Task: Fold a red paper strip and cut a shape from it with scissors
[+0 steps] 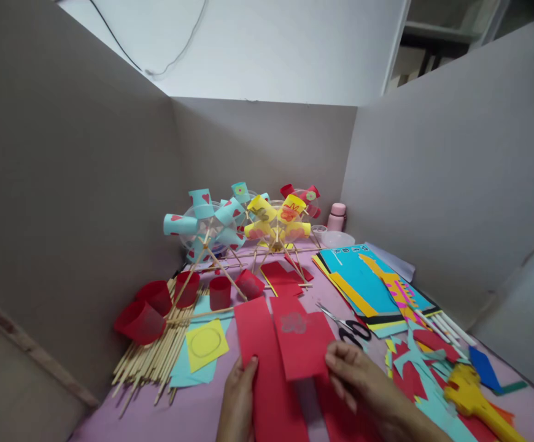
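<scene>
My left hand (238,399) grips a long red paper strip (269,383), thumb on top near its left edge. Between the thumb and fingers of my right hand (359,374) is a smaller red paper piece (304,353) with a pencilled flower-like drawing; it overlaps the strip's right side. More red paper (336,411) lies beneath my right hand. Just beyond are black-handled scissors (347,325), blades apart. To the left, a yellow paper square (207,345) with a drawn circle rests on light blue paper (196,371).
Red paper tubes (142,322) sit on wooden sticks (150,362) at left. Decorated paper wheels on stick stands, one blue (205,218) and one yellow (277,221), stand behind. Coloured sheets (359,276), scraps (409,374) and a yellow tool (467,393) lie right. Grey partitions (267,141) surround the table.
</scene>
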A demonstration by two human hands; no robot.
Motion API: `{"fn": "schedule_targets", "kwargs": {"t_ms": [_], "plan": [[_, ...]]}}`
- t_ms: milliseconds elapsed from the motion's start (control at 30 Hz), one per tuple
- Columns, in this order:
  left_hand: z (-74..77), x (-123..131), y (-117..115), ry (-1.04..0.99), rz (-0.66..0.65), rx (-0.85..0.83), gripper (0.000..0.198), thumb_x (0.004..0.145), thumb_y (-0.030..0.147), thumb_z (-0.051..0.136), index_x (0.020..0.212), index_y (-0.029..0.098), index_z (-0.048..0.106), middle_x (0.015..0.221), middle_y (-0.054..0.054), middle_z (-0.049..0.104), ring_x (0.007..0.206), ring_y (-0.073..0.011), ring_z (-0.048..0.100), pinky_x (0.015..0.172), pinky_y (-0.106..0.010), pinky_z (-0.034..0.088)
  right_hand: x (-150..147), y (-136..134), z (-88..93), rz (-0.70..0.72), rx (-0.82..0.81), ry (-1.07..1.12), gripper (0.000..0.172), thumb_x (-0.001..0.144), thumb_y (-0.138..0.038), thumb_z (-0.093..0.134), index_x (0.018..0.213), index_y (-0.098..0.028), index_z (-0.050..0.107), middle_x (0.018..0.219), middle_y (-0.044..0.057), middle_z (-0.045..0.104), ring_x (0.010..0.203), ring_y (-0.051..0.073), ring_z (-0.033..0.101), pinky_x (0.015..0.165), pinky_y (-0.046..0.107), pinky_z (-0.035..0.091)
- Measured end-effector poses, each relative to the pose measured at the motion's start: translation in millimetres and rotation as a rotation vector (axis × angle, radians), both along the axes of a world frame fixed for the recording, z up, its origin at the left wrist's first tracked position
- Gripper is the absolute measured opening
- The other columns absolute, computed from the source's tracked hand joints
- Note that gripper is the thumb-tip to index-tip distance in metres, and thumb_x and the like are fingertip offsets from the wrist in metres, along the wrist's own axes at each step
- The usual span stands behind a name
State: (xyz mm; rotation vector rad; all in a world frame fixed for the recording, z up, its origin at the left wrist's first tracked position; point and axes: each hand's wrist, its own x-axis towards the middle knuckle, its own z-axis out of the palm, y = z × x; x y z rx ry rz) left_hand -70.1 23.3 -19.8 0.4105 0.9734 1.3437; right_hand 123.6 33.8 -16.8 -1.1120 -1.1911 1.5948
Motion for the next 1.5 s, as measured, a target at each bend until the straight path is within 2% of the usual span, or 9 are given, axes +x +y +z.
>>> {"fn": "schedule_targets", "kwargs": {"t_ms": [200, 433, 667, 833, 1000, 1100, 1233, 1300, 1500], "plan": [[0.1, -0.4, -0.8, 0.047, 0.034, 0.013, 0.016, 0.070, 0.020, 0.070, 0.084, 0.018, 0.063, 0.076, -0.002, 0.075, 0.084, -0.0229, 0.070, 0.077, -0.032, 0.054, -17.7, -32.5, -30.3, 0.190, -0.076, -0.090, 0.048, 0.066, -0.067, 0.058, 0.068, -0.020, 0.047, 0.036, -0.009, 0.048, 0.025, 0.003, 0.031, 0.029, 0.016, 0.015], [-0.6, -2.9, -4.6, 0.087, 0.057, 0.041, 0.028, 0.074, 0.028, 0.067, 0.098, 0.016, 0.063, 0.094, -0.005, 0.074, 0.094, -0.0224, 0.067, 0.083, -0.032, 0.051, -29.1, -38.9, -27.5, 0.216, 0.030, -0.371, 0.030, 0.072, -0.049, 0.051, 0.062, -0.021, 0.047, 0.038, -0.009, 0.039, 0.034, 0.007, 0.034, 0.035, 0.020, 0.019], [9.2, 1.4, -7.8, 0.093, -0.005, 0.075, 0.047, 0.069, 0.030, 0.073, 0.112, 0.020, 0.058, 0.092, -0.005, 0.075, 0.085, -0.0256, 0.070, 0.072, -0.034, 0.056, 3.8, -21.9, 4.5, -0.178, 0.242, -1.005, 0.030, 0.083, -0.042, 0.046, 0.084, -0.014, 0.057, 0.084, 0.017, 0.065, 0.080, 0.033, 0.059, 0.064, 0.036, 0.031], [10.4, -0.7, -6.1, 0.112, 0.013, 0.067, 0.046, 0.069, 0.030, 0.072, 0.113, 0.021, 0.058, 0.092, -0.004, 0.076, 0.087, -0.0249, 0.070, 0.073, -0.032, 0.056, 16.6, -17.0, 3.9, -0.221, 0.221, -1.244, 0.026, 0.073, -0.032, 0.062, 0.087, -0.010, 0.058, 0.093, 0.025, 0.065, 0.085, 0.043, 0.062, 0.061, 0.037, 0.030], [5.9, -4.5, -5.5, 0.095, 0.004, 0.046, 0.040, 0.074, 0.028, 0.068, 0.113, 0.024, 0.057, 0.095, -0.001, 0.075, 0.092, -0.0225, 0.068, 0.075, -0.030, 0.055, 13.1, -21.4, -7.6, -0.235, 0.229, -1.217, 0.031, 0.071, -0.028, 0.062, 0.094, -0.010, 0.055, 0.092, 0.023, 0.067, 0.085, 0.041, 0.062, 0.062, 0.036, 0.033], [3.7, -6.9, -5.4, 0.082, 0.006, 0.054, 0.039, 0.075, 0.027, 0.068, 0.112, 0.024, 0.057, 0.095, -0.002, 0.075, 0.092, -0.0223, 0.068, 0.077, -0.030, 0.055, 14.5, -22.1, -15.6, -0.242, 0.251, -1.097, 0.037, 0.069, -0.021, 0.058, 0.104, -0.012, 0.049, 0.080, 0.012, 0.067, 0.077, 0.031, 0.062, 0.061, 0.032, 0.033], [1.2, -10.0, -3.9, 0.052, 0.002, 0.054, 0.037, 0.076, 0.027, 0.067, 0.111, 0.023, 0.058, 0.094, -0.002, 0.075, 0.092, -0.0216, 0.068, 0.078, -0.030, 0.054, 12.4, -18.4, -26.6, -0.235, 0.257, -0.891, 0.015, 0.061, -0.015, 0.056, 0.069, -0.021, 0.045, 0.056, -0.004, 0.047, 0.056, 0.016, 0.048, 0.052, 0.026, 0.028], [0.4, -10.8, -2.9, 0.034, 0.006, 0.059, 0.036, 0.076, 0.027, 0.067, 0.110, 0.023, 0.058, 0.092, -0.001, 0.075, 0.091, -0.0210, 0.069, 0.078, -0.029, 0.054, 11.6, -13.5, -28.8, -0.226, 0.252, -0.776, 0.021, 0.061, -0.017, 0.054, 0.057, -0.024, 0.035, 0.052, -0.006, 0.038, 0.051, 0.013, 0.041, 0.048, 0.024, 0.027], [3.1, -6.4, -6.0, 0.058, -0.002, 0.106, 0.044, 0.071, 0.029, 0.071, 0.111, 0.020, 0.058, 0.090, -0.004, 0.075, 0.084, -0.0235, 0.070, 0.073, -0.032, 0.056, 38.2, 22.5, -7.4, -0.341, 0.333, -0.580, 0.019, 0.072, -0.040, 0.052, 0.068, -0.021, 0.047, 0.061, -0.002, 0.048, 0.057, 0.017, 0.050, 0.052, 0.028, 0.038]]}}
